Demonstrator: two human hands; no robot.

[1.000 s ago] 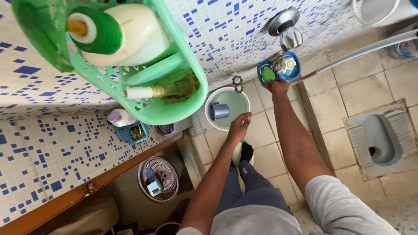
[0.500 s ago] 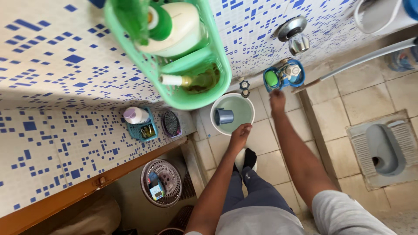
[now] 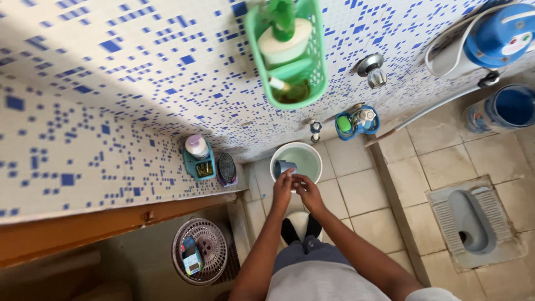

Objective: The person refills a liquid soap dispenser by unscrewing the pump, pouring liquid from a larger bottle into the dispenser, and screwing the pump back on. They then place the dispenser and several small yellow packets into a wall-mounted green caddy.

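White water-filled bucket (image 3: 310, 150) holding a blue mug (image 3: 283, 167).

My left hand (image 3: 282, 184) and right hand (image 3: 305, 188) meet, touching, just over the near rim of the bucket (image 3: 310, 151), where a blue cup (image 3: 283, 166) floats on the water.

the two hands, left hand (image 3: 282, 187) and right hand (image 3: 306, 190), meet over the near rim of the bucket (image 3: 313, 154); a mug (image 3: 284, 167) sits in it, seemingly in water. wall basket (image 3: 315, 61) hangs above, squat toilet (image 3: 471, 220) lies right.
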